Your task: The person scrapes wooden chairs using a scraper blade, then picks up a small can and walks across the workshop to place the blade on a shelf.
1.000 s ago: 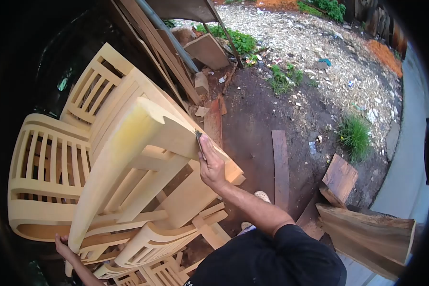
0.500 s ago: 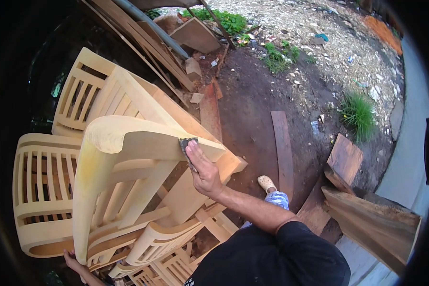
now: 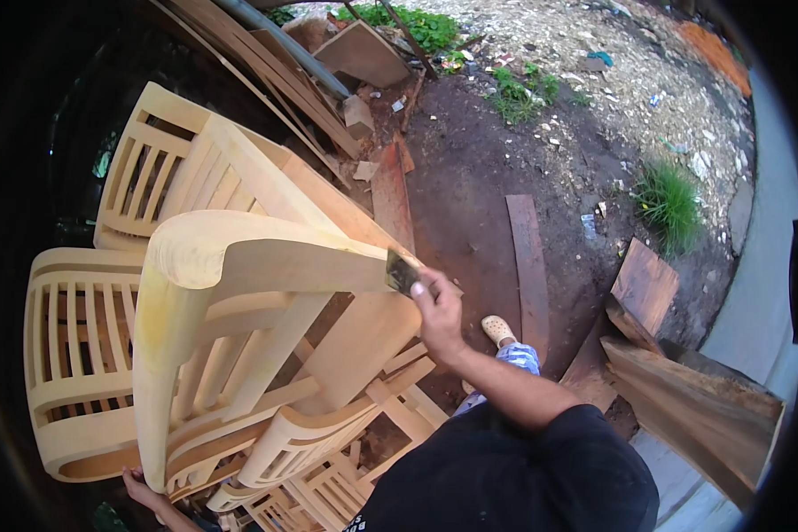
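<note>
Sandpaper (image 3: 402,271) now farther along pale rail (image 3: 301,268)

Pale curved wooden chair frame (image 3: 284,263) front-left. Pale slatted wooden seat (image 3: 89,434) left of it. Long straight brown wooden planks (image 3: 270,75) behind both. Right of frame: flat brown wooden board (image 3: 528,275) on dark bare dirt (image 3: 461,186). Spiky green grass tuft (image 3: 669,206) farther right; thick brown wooden slab (image 3: 692,421) nearer, lower right.

white lettering (image 3: 356,524) on black shirt (image 3: 523,470), partly cut off, not clearly readable
</note>
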Tool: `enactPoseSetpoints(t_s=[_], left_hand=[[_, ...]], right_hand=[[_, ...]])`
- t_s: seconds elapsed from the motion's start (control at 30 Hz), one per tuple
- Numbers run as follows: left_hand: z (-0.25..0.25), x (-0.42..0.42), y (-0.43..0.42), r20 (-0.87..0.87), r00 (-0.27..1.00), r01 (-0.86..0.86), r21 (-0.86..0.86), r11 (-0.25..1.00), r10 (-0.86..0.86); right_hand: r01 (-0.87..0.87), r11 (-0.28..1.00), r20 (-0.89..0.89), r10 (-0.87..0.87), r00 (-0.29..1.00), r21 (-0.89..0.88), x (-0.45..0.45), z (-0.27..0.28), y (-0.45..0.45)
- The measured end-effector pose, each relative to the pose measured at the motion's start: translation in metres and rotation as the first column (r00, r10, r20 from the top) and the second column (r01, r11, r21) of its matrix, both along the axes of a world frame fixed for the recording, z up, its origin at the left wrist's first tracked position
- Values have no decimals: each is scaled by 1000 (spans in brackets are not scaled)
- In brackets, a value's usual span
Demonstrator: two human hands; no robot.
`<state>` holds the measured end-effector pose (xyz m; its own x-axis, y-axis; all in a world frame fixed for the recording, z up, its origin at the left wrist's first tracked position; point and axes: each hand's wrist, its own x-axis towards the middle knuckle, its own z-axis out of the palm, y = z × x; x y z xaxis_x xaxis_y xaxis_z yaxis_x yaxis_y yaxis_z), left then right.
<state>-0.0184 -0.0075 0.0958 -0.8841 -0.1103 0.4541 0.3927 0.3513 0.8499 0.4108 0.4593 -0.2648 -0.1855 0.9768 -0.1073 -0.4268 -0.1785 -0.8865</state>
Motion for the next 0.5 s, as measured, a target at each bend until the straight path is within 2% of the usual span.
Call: enactPoseSetpoints(t_s=[0.03, 0.07, 0.1, 0.17, 0.27, 0.37, 0.5], left_hand=[[0, 2, 0, 5, 1000, -9, -7, 1000, 9], [1, 3, 1, 9, 1000, -16, -12, 1000, 17], [1, 2, 1, 11, 1000, -21, -17, 1000, 21], [-1, -2, -3, 39, 999, -3, 35, 999, 1], [-1, -6, -7, 50, 999, 1, 68, 998, -5], [1, -2, -5, 36, 999, -9, 39, 999, 8], [2, 3, -1, 42, 999, -6, 21, 1000, 5]], right_hand=[[-19, 968, -112, -10, 994, -249, 0, -13, 17], [-20, 945, -388, -114, 915, -326, -7, -30, 37], [-71, 909, -494, -156, 856, -410, -8, -36, 51], [-296, 768, -571, -108, 814, -568, -5, -20, 68], [-401, 731, -672, -105, 733, -551, -36, -63, 71], [-436, 704, -704, -127, 699, -560, -56, -63, 60], [-566, 585, -734, -77, 675, -581, -68, -56, 44]])
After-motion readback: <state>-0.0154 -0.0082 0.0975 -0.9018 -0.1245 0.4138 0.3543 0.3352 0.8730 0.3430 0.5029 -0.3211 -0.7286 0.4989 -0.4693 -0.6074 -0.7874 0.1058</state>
